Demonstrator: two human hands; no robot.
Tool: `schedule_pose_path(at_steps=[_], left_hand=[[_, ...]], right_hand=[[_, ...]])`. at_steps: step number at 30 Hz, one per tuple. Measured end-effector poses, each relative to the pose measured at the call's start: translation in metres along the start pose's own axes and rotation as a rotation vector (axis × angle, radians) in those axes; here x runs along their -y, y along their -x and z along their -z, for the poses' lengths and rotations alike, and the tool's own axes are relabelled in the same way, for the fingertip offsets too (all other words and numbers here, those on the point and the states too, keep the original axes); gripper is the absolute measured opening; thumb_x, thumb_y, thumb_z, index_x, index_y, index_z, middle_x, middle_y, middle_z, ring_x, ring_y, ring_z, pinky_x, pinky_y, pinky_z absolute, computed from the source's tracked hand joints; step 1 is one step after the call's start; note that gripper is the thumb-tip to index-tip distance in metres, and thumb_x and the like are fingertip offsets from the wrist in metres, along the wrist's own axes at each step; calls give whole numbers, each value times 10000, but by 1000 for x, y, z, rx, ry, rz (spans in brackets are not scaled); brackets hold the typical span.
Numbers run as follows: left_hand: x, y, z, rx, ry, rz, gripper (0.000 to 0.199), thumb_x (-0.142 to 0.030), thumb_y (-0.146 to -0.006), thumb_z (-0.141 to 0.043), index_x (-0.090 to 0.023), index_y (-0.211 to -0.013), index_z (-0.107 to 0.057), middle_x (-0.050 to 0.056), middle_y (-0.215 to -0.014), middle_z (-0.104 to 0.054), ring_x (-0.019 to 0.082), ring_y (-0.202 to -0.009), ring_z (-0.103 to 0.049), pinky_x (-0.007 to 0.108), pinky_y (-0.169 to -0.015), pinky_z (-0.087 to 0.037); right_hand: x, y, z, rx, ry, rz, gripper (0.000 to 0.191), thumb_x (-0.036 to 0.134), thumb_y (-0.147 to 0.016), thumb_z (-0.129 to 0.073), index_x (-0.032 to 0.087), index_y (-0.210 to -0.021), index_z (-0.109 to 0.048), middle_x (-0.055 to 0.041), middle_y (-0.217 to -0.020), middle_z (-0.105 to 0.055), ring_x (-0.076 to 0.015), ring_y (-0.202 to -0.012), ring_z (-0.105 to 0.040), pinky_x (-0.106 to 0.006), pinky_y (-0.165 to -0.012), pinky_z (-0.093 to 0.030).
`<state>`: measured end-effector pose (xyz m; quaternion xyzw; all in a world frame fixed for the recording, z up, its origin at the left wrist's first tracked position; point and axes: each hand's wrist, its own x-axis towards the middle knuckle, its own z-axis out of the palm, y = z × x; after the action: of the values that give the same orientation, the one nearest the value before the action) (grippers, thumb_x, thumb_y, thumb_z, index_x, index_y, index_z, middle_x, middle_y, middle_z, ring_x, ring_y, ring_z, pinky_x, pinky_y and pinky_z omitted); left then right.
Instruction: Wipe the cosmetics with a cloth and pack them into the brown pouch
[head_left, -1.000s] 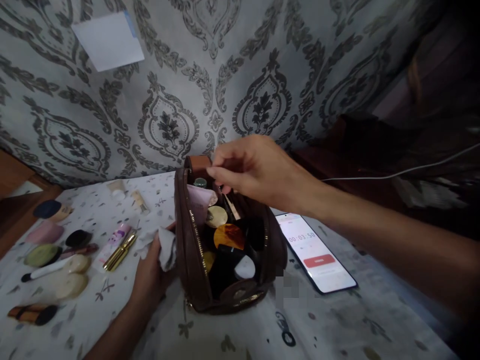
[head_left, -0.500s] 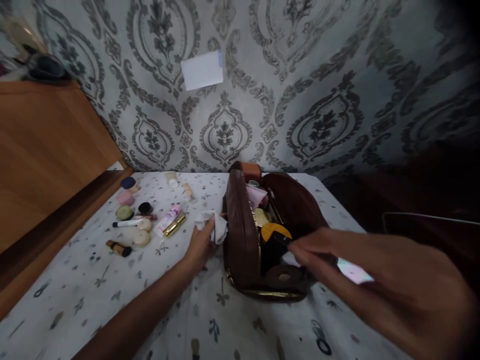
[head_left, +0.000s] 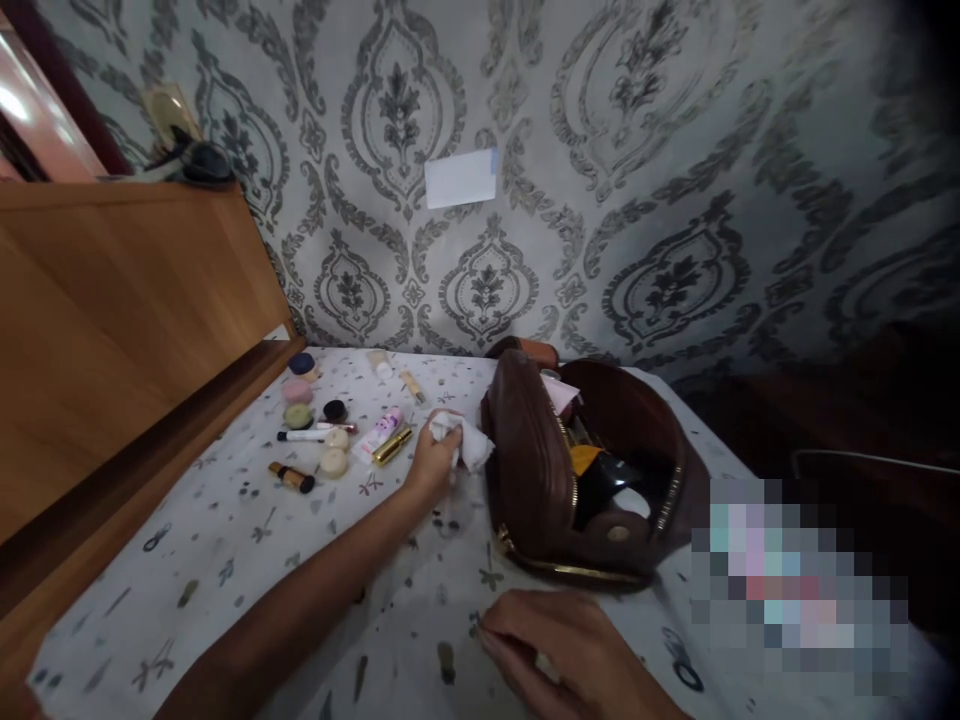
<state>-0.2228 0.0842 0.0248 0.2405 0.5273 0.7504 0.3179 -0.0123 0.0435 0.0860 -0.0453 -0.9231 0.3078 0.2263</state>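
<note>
My left hand (head_left: 439,455) is closed around a crumpled white cloth or wipe (head_left: 471,440), just left of an open brown bag (head_left: 529,450). My right hand (head_left: 559,640) is low in front of the bag, its fingers pressed together; anything between them is hidden. Inside the bag are a pink item (head_left: 561,390), a yellow-orange item (head_left: 586,458) and a shiny black object (head_left: 611,480) with a white patch. Beside my left hand lie a gold tube (head_left: 391,446) and a white-and-purple squeeze tube (head_left: 382,432).
Several cosmetics lie on the left of the patterned cloth, among them a green jar (head_left: 298,416), a white pen-like stick (head_left: 304,435) and a black-and-gold tube (head_left: 291,477). A wooden panel (head_left: 135,330) borders the left. A pixelated patch (head_left: 802,590) covers the right.
My right hand has drawn back from the bag's opening, toward me and to the left. My left hand keeps the white cloth, now further from the bag's side. The view has swung left.
</note>
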Motion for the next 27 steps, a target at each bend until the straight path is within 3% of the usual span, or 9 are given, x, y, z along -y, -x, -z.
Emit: schedule_pose_path(at_steps=[3,7,10,13,18,21,24,27], left_hand=[[-16,-1,19,49,-104,-36,309,-436,-682,-694,-211,-877,-612,-77,-535,-461,101,-453,-411,207,-448,-312],[-41,-6,58,43,-294,-88,166,-303,-695,-608,-200,-823,-637,-66,-516,-445,113,-465,-410,207,-445,-291],[-58,-22,97,-52,-432,-155,140,-274,-694,-561,-196,-789,-627,-54,-536,-468,130,-518,-444,221,-494,-351],[-78,-46,142,-199,-560,-228,191,-290,-718,-518,-199,-849,-623,-46,-595,-500,150,-579,-477,241,-552,-397],[-114,-87,218,-478,-763,-312,200,-324,-765,-461,-187,-841,-585,-5,-719,-580,186,-718,-552,277,-686,-462],[-130,-102,254,-593,-900,-322,200,-370,-789,-469,-192,-797,-560,17,-753,-601,208,-775,-577,290,-719,-468],[-139,-113,277,-654,-1044,-260,245,-432,-800,-505,-197,-778,-568,53,-779,-644,254,-810,-613,329,-736,-475],[-143,-124,286,-684,-1168,-171,301,-468,-834,-495,-186,-842,-599,124,-902,-697,320,-908,-650,389,-791,-481]], right_hand=[[-5,-16,-27,117,-138,-107,311,222,-943,-435,186,-668,-576,6,-572,-591,-104,-514,-533,-214,-517,-380],[-9,-41,-56,133,-491,-381,319,389,-895,-511,176,-664,-571,1,-565,-588,-112,-530,-559,-216,-531,-397],[-11,-56,-75,115,-804,-559,441,593,-802,-597,174,-671,-551,-5,-612,-612,-105,-488,-568,-217,-494,-415],[-14,-66,-89,84,-962,-664,572,728,-660,-673,174,-656,-532,-3,-609,-623,-90,-444,-549,-214,-468,-411],[-22,-71,-105,-41,-1004,-769,638,775,-579,-708,165,-648,-535,0,-584,-631,-76,-431,-545,-198,-453,-391],[-28,-67,-114,-49,-1021,-784,640,779,-593,-704,165,-650,-532,7,-569,-616,-67,-416,-518,-193,-430,-382],[-33,-62,-117,-13,-1037,-749,623,769,-638,-690,165,-660,-540,21,-548,-589,-64,-418,-500,-191,-430,-390],[-38,-57,-116,18,-1052,-703,578,729,-716,-668,162,-691,-556,25,-548,-581,-64,-436,-508,-187,-450,-401]])
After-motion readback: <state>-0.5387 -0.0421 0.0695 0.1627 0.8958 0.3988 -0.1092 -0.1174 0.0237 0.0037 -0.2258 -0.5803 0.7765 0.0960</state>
